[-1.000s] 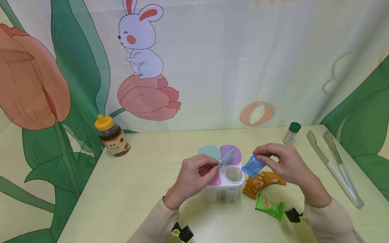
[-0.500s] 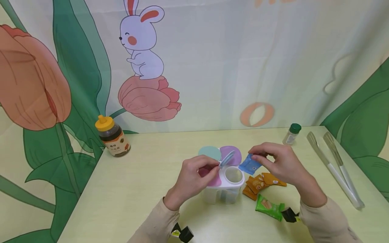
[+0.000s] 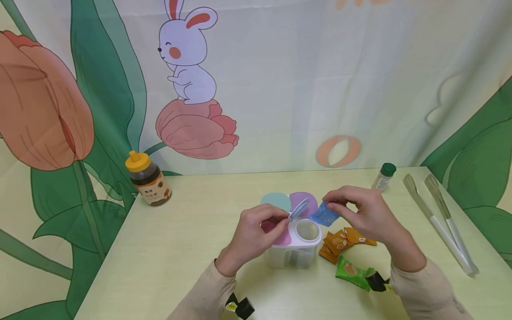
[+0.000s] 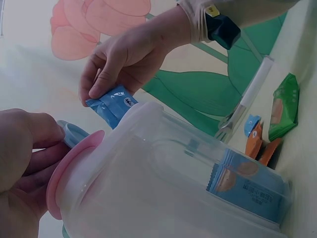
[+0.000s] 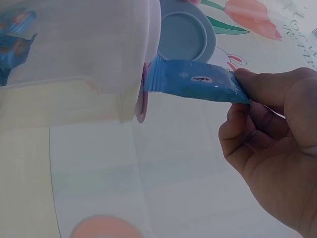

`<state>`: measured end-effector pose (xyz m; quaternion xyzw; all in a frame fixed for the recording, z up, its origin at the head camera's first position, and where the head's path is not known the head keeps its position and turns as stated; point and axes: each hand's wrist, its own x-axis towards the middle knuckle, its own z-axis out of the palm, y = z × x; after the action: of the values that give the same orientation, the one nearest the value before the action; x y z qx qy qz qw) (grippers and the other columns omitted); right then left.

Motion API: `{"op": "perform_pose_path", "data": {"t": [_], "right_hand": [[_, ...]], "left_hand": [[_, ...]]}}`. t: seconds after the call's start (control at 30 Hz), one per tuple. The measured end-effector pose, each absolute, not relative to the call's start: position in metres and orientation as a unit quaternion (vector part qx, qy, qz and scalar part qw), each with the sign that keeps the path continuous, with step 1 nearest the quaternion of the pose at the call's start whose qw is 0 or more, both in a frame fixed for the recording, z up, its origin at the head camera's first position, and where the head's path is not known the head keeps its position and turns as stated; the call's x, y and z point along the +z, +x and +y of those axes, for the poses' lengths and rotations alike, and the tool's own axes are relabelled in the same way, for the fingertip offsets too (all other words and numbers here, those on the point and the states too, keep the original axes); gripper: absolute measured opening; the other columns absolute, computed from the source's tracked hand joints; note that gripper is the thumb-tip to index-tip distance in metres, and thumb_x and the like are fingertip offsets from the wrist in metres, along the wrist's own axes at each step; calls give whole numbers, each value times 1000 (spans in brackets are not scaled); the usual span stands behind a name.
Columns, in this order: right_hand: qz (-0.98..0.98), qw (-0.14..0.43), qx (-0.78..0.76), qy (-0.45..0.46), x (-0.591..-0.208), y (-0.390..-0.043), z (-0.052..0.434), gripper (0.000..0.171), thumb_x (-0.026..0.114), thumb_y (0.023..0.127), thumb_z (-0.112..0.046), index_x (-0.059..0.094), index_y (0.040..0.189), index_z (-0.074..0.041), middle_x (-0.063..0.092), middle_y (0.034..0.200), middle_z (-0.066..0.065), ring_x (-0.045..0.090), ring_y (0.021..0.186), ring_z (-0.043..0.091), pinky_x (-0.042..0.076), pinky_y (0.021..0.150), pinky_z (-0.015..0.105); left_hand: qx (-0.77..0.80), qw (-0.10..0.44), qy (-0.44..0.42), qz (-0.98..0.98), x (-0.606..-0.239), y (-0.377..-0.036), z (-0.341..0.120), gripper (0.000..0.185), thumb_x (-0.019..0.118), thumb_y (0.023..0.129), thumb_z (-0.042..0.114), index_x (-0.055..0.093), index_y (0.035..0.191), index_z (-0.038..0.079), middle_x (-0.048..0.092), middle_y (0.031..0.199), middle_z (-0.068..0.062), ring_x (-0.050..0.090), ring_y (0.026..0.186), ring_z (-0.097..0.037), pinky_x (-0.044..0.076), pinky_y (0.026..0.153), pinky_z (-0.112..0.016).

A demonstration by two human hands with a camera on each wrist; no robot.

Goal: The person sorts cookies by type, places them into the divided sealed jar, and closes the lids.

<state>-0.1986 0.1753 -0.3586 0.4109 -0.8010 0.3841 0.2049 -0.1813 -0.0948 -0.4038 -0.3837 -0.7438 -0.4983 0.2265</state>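
"Pale tabletop (image 3: 180, 222), printed curtain (image 3: 264, 102) behind it; what does the head view give?"

"Left hand (image 3: 258, 233) pinching a raised blue lid (image 3: 299, 209); right hand (image 3: 368, 215) gripping the blue packet (image 3: 324, 215) by one end, just beside the round hole (image 3: 307, 230) of the container (image 3: 294, 258); the packet's free end points down-left."

"And the left wrist view?"

"Packet slanting down and rightward from the fingers, near the container's top; blue wrappers (image 4: 247, 188) show through the translucent wall, low inside."

"Right wrist?"

"Long axis nearly level, crimped end leftward at the container, thumb and fingers on the other end; whether that crimp touches it, I cannot tell."
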Motion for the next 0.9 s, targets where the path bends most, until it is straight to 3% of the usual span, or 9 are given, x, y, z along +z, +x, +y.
{"op": "perform_pose_path", "data": {"t": [0.9], "right_hand": [[-780,203,400,437,-355,-198,151,33,76,75,10,73,98,-12,69,84,-6,54,70,3,40,55,13]], "left_hand": [[-501,206,-372,-754,-403,-181,-94,12,74,83,1,74,95,3,73,88,-7,66,73,-10,57,64,-18]]}}
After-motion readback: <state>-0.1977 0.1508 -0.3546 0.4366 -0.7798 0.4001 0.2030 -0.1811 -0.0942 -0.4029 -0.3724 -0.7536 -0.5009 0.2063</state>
